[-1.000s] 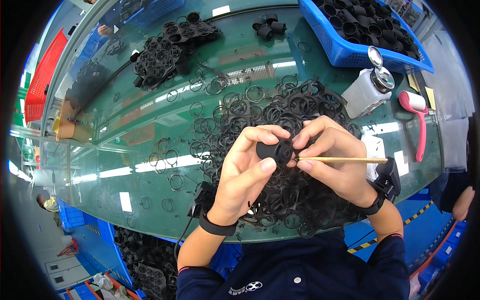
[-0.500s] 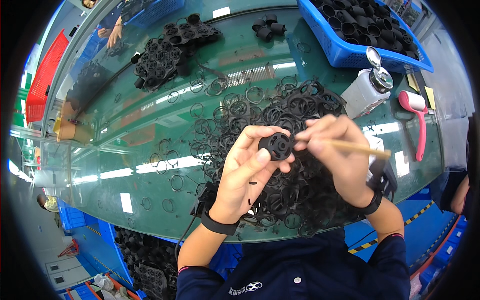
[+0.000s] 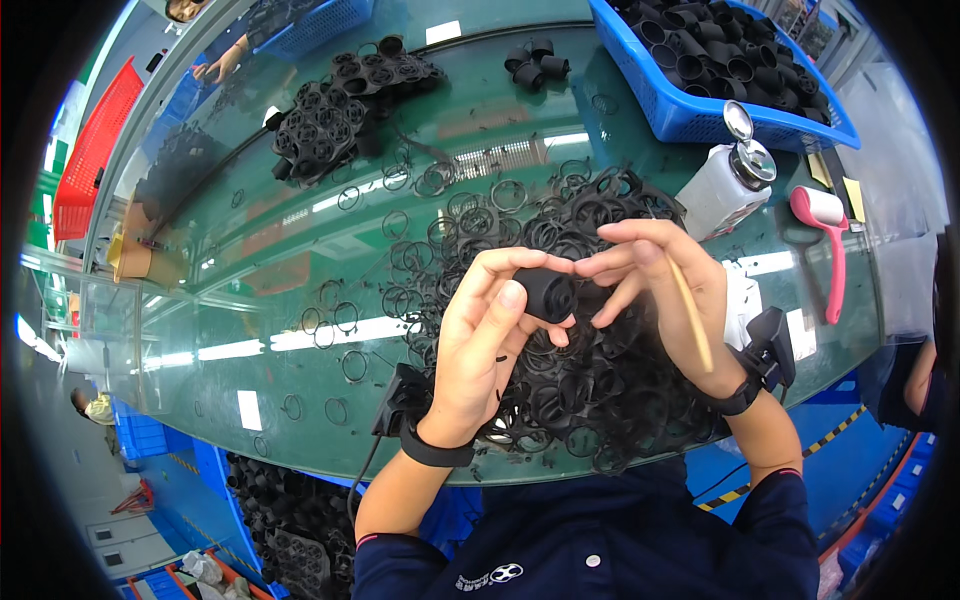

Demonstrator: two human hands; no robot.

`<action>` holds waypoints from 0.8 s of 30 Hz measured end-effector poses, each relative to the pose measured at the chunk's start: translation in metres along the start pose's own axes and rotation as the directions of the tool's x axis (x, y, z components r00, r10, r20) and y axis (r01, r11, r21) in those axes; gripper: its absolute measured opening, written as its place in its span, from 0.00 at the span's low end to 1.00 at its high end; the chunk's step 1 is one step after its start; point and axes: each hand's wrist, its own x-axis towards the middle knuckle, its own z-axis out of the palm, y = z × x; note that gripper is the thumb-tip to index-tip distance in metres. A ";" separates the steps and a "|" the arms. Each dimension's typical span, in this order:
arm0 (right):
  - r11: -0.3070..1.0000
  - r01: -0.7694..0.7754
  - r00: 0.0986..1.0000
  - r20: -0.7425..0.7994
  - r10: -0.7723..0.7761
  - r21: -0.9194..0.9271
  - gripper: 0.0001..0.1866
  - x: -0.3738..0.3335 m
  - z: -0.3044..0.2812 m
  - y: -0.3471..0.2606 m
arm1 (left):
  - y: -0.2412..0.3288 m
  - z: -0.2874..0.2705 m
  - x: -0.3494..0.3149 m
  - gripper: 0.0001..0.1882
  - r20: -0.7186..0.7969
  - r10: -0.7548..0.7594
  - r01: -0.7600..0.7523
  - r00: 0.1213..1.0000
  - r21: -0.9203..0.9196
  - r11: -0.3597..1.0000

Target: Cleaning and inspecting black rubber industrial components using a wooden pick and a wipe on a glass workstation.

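A black cup-shaped part (image 3: 546,296) with a ringed, slotted end sits between the thumb and fingers of my left hand (image 3: 472,335). Small dark scraps cling to that palm. Beside the part is my right hand (image 3: 688,290), with several fingers stretched out and their tips close to its upper right edge; whether they touch it I cannot tell. A thin wooden stick (image 3: 690,318) is tucked across the right palm and points down toward the wrist. Beneath both hands spreads a heap of black rings and trimmed scraps (image 3: 590,400).
Joined black parts (image 3: 320,125) lie at the far left of the green table (image 3: 210,340), with a few loose cups (image 3: 538,62) at the back. A blue basket (image 3: 640,80) of black cups, a pump bottle (image 3: 722,185) and a pink lint roller (image 3: 832,260) stand right. A co-worker's hand (image 3: 228,62) shows far left.
The stick has swung from pointing right to pointing down toward my right wrist. My right fingers have stretched out and lifted. In my left hand the black part has turned slightly.
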 end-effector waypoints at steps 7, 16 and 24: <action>0.933 0.187 0.972 0.198 -0.130 -0.307 0.17 -0.001 0.001 0.004 | -0.004 0.005 0.000 0.18 -0.019 0.164 -0.148 0.986 0.338 0.929; 0.945 0.164 0.973 0.204 -0.108 -0.284 0.17 0.004 -0.004 0.007 | -0.003 -0.005 0.005 0.09 -0.135 0.211 -0.160 0.968 0.314 0.936; 0.967 0.143 0.989 -0.016 -0.150 -0.210 0.15 0.016 -0.024 -0.015 | -0.002 -0.009 0.004 0.17 -0.122 0.330 -0.153 0.936 0.704 0.694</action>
